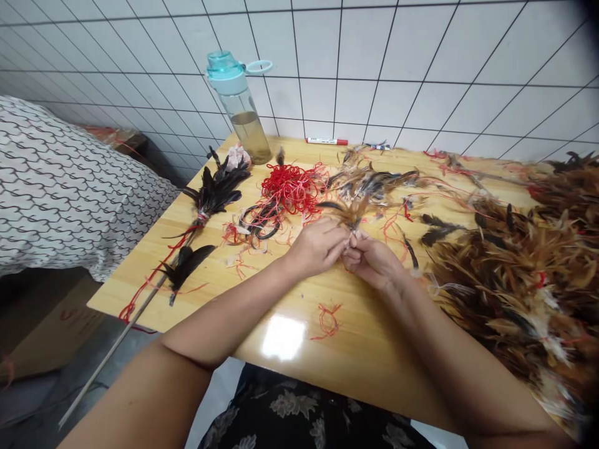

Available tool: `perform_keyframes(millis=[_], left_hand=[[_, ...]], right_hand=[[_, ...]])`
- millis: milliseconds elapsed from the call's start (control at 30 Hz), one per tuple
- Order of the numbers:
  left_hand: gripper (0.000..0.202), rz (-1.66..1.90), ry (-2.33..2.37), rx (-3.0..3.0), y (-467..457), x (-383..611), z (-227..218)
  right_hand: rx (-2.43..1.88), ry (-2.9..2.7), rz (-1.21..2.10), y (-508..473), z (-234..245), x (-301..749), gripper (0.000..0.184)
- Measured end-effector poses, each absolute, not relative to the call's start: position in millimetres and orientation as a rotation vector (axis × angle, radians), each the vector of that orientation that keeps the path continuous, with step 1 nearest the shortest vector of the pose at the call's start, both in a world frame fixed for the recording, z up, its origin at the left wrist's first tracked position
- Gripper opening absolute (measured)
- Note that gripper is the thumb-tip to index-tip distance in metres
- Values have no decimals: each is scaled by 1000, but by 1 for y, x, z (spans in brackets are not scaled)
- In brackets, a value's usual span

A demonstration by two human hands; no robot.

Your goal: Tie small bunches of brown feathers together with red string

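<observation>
Over the middle of the wooden table, my left hand (318,246) and my right hand (374,259) meet, fingers pinched together. Between them they grip the base of a small bunch of brown and dark feathers (354,215), whose tips fan out away from me. My fingers hide the lower ends. Just beyond my left hand lies a tangled heap of red string (292,187). Loose feathers (369,184) are scattered behind the bunch. To the left rests a thin stick (121,337) with black feathers (219,187) tied at its upper end and red string trailing along it.
A large pile of brown feathers (505,274) covers the table's right side. A water bottle (243,118) with a turquoise lid stands at the back left. A marker (326,141) lies along the tiled wall. Red string scraps (327,321) lie on the table (299,380) near me.
</observation>
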State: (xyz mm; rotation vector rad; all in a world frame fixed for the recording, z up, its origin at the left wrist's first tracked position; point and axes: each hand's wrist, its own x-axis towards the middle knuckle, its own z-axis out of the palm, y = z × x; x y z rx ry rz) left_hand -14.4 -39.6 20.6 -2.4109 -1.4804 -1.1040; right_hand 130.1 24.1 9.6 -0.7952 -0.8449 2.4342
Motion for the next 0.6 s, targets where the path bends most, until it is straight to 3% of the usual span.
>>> perform_keyframes(millis=[167, 600], left_hand=[[22, -1450, -1675, -2335, -41, -22, 24], [19, -2013, -1776, -2348, -39, -18, 18]], right_hand=[[-711, -787, 2580, 28, 17, 135, 19], [-613, -704, 2538, 22, 9, 131, 18]])
